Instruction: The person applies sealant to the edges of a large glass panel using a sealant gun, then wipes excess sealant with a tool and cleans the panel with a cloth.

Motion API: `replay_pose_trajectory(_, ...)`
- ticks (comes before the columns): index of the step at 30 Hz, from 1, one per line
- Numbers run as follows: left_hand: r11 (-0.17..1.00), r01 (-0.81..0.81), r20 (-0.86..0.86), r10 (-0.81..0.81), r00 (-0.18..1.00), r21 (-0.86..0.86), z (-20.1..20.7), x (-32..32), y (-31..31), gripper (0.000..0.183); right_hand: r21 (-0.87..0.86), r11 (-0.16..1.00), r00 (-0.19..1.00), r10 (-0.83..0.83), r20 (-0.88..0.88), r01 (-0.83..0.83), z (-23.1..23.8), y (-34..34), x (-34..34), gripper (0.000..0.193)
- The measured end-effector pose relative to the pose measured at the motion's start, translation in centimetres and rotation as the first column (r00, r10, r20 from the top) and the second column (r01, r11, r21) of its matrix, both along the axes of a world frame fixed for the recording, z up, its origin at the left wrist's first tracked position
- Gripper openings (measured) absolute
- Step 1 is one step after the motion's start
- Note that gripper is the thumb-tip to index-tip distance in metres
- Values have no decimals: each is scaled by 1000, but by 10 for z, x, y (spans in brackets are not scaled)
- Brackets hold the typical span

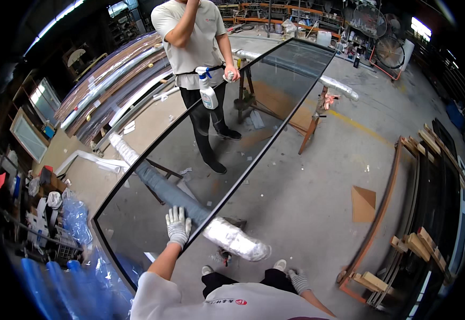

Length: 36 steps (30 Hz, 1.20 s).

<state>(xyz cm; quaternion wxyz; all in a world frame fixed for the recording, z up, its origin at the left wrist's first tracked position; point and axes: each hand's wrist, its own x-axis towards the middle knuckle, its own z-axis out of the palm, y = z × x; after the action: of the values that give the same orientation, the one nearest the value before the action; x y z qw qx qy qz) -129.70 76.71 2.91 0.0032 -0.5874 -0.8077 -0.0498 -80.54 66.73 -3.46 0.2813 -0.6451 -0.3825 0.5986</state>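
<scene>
A long glass panel (243,154) with a thin black frame lies across padded supports, stretching from near my left side to the far right. My left hand (178,225), in a pale knit glove, rests on its near end beside the right-hand frame edge, fingers stretched out. Under the glass there, a support bar (235,240) wrapped in silvery film sticks out past the edge. My right hand (299,281), gloved too, hangs low by my right side, apart from the panel; its fingers look loosely extended with nothing visible in them.
Across the panel stands a person (200,48) with a spray bottle (208,96) at the waist and a small wad in one hand. A rack with wood blocks (424,248) is on the right. Blue wrapped rolls (56,288) lie left; a cardboard piece (363,204) is on the floor.
</scene>
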Motion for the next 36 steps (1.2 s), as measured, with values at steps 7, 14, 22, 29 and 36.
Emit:
replay_pose_trajectory(7, 906, -405, 45, 412, 910, -121, 18, 70, 103, 75, 9, 938, 937, -347, -23, 348, -25, 43, 148, 22)
replay_pose_trajectory(14, 922, -382, -28, 381, 924, -59, 15, 77, 134, 74, -60, 979, 978, -200, -53, 197, -13, 62, 152, 21)
replay_pose_trajectory(22, 970, -236, -87, 240, 967, 50, -10, 90, 173, 76, -62, 998, 997, 11, 72, -7, 8, 167, 193, 24)
replay_pose_trajectory(29, 975, 207, 10, -208, 978, 78, 13, 166, 338, 75, 8, 999, 996, 41, 78, -42, 30, 299, 166, 24)
replay_pose_trajectory(36, 893, 450, 13, -450, 893, 23, 26, 235, 498, 71, 16, 997, 994, 73, 78, -74, 53, 386, 138, 25)
